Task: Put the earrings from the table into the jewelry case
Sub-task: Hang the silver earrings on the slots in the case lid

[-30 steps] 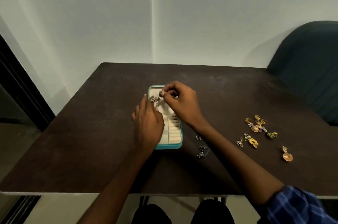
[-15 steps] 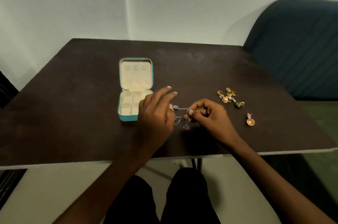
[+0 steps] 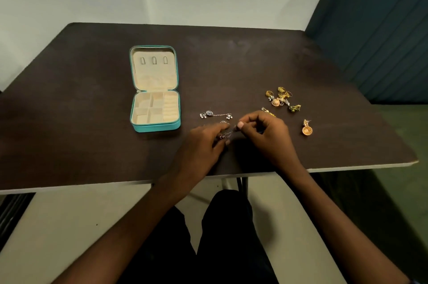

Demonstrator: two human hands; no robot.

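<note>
table (image 3: pixel 92 98): showing as dark, matt wood grain
jewelry case (image 3: pixel 154 128): showing a smooth teal shell and soft cream lining
gold earrings (image 3: pixel 281 99): gleaming as shiny metal
silver earring (image 3: pixel 215 115): glinting as metal

Dark table (image 3: pixel 92 121), open teal jewelry case (image 3: pixel 154 107), silver earring (image 3: pixel 215 115), gold earrings (image 3: pixel 281 98)

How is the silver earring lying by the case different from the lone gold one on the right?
The silver earring is long, a thin chain stretched flat between small clusters; the lone gold earring is compact, with a round disc. Silver lies near the jewelry case, gold far right. Both rest untouched on the table.
</note>
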